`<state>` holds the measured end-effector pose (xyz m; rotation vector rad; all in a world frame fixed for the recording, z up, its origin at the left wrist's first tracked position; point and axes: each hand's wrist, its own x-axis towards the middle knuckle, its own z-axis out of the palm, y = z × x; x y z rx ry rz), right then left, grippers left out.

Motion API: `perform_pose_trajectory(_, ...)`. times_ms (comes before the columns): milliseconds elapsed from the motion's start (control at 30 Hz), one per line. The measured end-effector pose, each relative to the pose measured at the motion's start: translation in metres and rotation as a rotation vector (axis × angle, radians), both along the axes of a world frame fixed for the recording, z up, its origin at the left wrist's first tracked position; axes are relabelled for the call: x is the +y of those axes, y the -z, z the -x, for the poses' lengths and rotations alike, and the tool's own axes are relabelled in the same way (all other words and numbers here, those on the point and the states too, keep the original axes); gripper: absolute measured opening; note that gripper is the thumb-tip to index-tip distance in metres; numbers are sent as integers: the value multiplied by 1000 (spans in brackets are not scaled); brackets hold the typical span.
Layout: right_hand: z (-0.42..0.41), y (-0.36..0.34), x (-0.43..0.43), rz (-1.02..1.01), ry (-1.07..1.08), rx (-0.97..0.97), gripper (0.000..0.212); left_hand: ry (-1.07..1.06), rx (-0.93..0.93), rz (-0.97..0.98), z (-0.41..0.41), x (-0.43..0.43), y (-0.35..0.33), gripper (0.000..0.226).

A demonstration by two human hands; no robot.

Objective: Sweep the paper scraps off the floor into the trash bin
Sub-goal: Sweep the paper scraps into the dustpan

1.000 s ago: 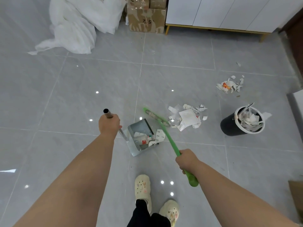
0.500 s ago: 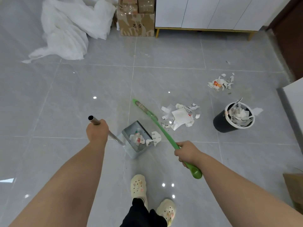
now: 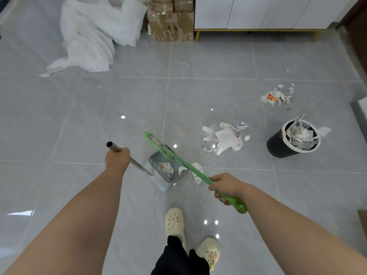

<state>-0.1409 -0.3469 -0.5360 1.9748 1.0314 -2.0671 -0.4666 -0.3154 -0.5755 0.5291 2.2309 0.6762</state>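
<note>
My left hand [image 3: 117,159] grips the metal handle of a grey dustpan [image 3: 167,180] that sits on the tiled floor with a few paper scraps inside. My right hand [image 3: 225,187] grips the handle of a green broom [image 3: 190,167], whose shaft crosses the pan's right side and whose head [image 3: 152,138] lies just beyond it. One scrap [image 3: 197,171] lies at the pan's mouth under the broom. A pile of paper scraps [image 3: 225,138] lies to the right. A smaller pile [image 3: 276,95] lies farther away. The black trash bin [image 3: 278,144], full of paper, stands at right.
White sheeting [image 3: 95,32] is heaped at the far left, next to a cardboard box [image 3: 170,24]. A white cabinet [image 3: 258,12] on legs runs along the far wall. My feet in cream clogs [image 3: 174,222] stand just behind the dustpan. A pale block edge [image 3: 360,108] is at far right.
The broom head has drawn in over the dustpan, pulling scraps toward the pan. Both hands keep their grips, and my view has shifted slightly.
</note>
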Motion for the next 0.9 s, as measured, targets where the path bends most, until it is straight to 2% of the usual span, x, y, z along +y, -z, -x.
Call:
perform_pose_trajectory(133,-7,-15,-11,-181,7,-92,44,72,-55,-24,3,3,-8,13)
perform_pose_trajectory(200,-11,-12,-15,-215,41,-172,37,103,-77,-9,5,1,-10,14)
perform_pose_trajectory(333,-4,4,-27,-126,151,-286,7,153,-127,21,2,-5,-12,16)
perform_pose_trajectory(367,-1,8,-30,-99,166,-292,6,169,-133,29,-2,-7,-12,15)
perform_pose_trajectory(467,6,17,-42,-37,117,-229,8,188,-127,27,-13,-11,-10,12)
perform_pose_trajectory(600,1,-1,-55,87,224,-50,2,129,-107,-11,-32,-12,-7,15)
perform_pose_trajectory(700,-7,-19,-46,66,183,36,13,57,-111,-71,-52,-7,-8,24)
perform_pose_trajectory(800,-7,-26,-24,-74,50,15,32,-17,-103,-138,-65,1,-9,30)
perform_pose_trajectory(900,-12,-20,1,-181,-53,-60,35,-73,-100,-157,-80,17,-7,33)
